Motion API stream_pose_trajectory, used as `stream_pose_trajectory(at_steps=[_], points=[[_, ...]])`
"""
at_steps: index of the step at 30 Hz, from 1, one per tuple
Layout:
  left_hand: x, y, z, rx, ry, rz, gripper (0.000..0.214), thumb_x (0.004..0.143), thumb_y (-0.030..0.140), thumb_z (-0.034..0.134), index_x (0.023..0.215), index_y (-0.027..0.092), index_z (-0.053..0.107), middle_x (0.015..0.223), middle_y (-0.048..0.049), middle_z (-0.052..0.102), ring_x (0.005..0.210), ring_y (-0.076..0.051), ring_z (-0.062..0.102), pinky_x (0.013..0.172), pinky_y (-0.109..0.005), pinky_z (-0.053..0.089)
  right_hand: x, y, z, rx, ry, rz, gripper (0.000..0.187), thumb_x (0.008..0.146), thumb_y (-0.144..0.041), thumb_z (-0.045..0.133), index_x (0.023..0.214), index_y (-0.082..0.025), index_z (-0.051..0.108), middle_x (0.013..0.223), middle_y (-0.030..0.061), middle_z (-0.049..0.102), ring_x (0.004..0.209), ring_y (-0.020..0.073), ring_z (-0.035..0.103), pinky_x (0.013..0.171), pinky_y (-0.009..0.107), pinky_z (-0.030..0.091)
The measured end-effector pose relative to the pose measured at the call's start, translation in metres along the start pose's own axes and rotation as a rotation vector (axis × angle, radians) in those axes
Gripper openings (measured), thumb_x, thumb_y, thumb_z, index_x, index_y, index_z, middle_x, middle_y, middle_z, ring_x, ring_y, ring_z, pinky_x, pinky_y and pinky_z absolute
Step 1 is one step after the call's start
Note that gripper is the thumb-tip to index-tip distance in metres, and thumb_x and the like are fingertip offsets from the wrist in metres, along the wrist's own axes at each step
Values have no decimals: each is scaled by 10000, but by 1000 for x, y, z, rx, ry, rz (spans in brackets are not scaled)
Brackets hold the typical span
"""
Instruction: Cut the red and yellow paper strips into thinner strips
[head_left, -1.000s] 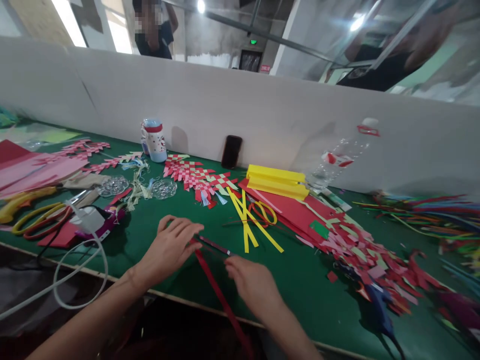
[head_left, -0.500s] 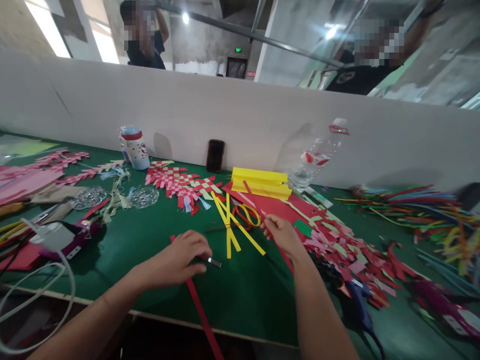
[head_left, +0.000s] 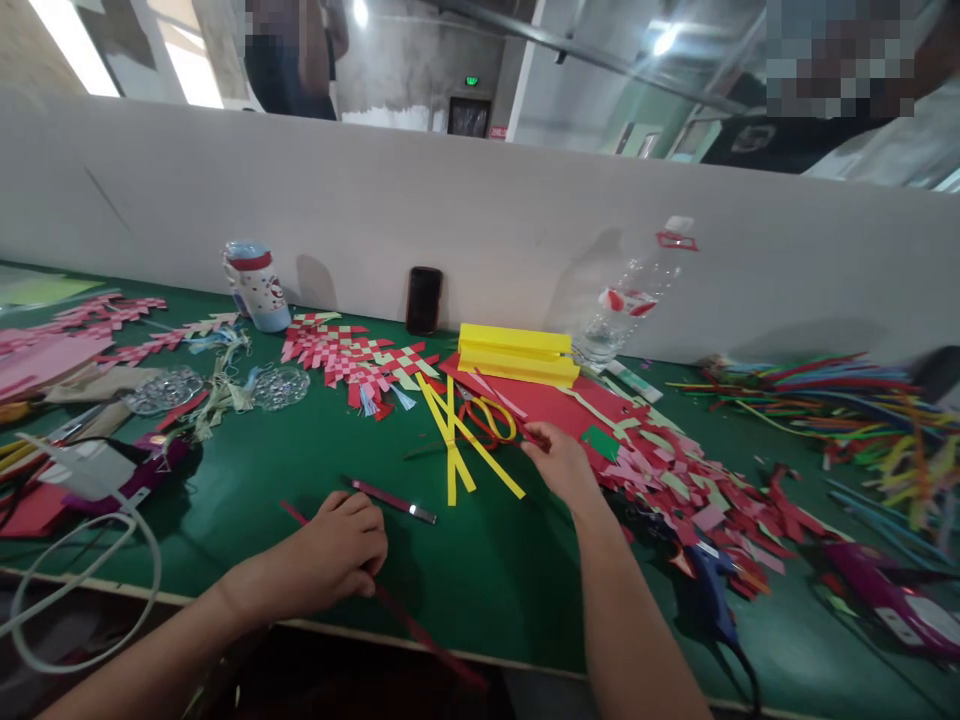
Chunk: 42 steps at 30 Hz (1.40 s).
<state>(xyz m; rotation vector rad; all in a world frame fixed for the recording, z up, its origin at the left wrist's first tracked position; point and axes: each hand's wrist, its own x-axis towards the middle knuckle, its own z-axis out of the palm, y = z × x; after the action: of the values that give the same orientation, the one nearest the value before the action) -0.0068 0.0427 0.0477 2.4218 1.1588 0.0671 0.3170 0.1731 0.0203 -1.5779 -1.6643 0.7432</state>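
Note:
My left hand point(head_left: 334, 552) rests near the front edge of the green table point(head_left: 495, 560), fingers curled down on a long red paper strip point(head_left: 420, 628) that runs under it and off the edge. Just beyond its fingers lies a small red-handled craft knife point(head_left: 391, 499). My right hand point(head_left: 559, 464) reaches forward to the red paper sheet point(head_left: 555, 405), its fingers pinched together at the sheet's near edge beside the red-and-yellow scissors point(head_left: 489, 418). Crossed yellow strips point(head_left: 457, 440) lie between my hands.
Woven red-and-white paper pieces point(head_left: 352, 360), a small patterned bottle point(head_left: 255, 285), a dark phone point(head_left: 424, 299), a yellow paper stack point(head_left: 516, 353) and a clear water bottle point(head_left: 630, 305) line the white partition. Paper scraps point(head_left: 697, 490) and a blue glue gun point(head_left: 709, 590) lie right; cables left.
My right hand left the strip and reached forward to the red sheet by the scissors. My left hand slid back along the red strip toward the table edge, uncovering the knife.

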Motion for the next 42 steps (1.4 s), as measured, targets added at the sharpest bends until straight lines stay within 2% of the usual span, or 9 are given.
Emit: stream_pose_trajectory(at_steps=[3,7,10,17,20,23,29,34,42], points=[[-2,-3,-5,-148,20,-17,126,833,160,619,746,192,534,805,15,582,839,-171,504,795,-300,324,0,-2,3,-146,23,-32,243,684,-180,659,923,-212,685,953,52,693,995,237,592,942,426,410],[6,-5,-20,-470,107,-152,107,940,264,475,854,207,501,697,49,596,635,-122,513,626,-243,345,-3,-7,4,-257,23,-20,117,748,-188,615,841,-212,682,810,51,684,920,240,601,858,391,426],[28,-4,-29,-1306,386,-217,88,892,239,596,902,179,533,637,40,602,657,-121,577,667,-240,422,-5,-10,4,-265,14,-6,73,769,-215,599,786,-218,670,787,45,678,838,230,615,779,353,432],[96,-17,-25,-1760,492,-347,47,917,176,566,948,165,532,671,24,575,653,-117,657,628,-244,548,-5,-6,2,-46,80,59,165,785,-350,560,850,-218,635,731,22,653,589,176,580,592,307,429],[109,-22,-18,-1872,490,-365,39,933,117,519,946,145,542,728,-11,614,701,-127,686,664,-257,575,-4,-9,4,156,84,70,317,754,-485,598,889,-198,606,608,-13,582,509,156,528,536,299,437],[113,-22,-11,-1948,490,-347,75,931,83,499,932,139,549,808,-55,663,768,-148,705,720,-283,587,-3,-26,11,369,57,63,452,690,-571,660,927,-193,591,677,-6,600,589,149,558,575,292,475],[113,-21,-6,-2037,490,-204,145,783,19,673,847,116,588,885,-91,694,866,-178,701,853,-304,557,1,-77,55,614,-123,77,452,637,-498,765,935,-188,626,770,10,642,654,135,589,582,265,510],[112,-23,-7,-2067,517,-101,320,685,51,775,942,144,608,865,-45,683,757,-138,679,763,-267,549,-3,-87,88,648,-202,106,428,668,-498,756,917,-179,616,754,14,669,642,137,615,628,288,535],[112,-20,-7,-2070,490,-90,338,649,160,831,929,106,650,881,-76,684,752,-148,667,742,-259,535,-14,-87,85,438,-211,137,371,726,-527,703,821,-180,614,696,20,684,536,137,624,522,248,490]])
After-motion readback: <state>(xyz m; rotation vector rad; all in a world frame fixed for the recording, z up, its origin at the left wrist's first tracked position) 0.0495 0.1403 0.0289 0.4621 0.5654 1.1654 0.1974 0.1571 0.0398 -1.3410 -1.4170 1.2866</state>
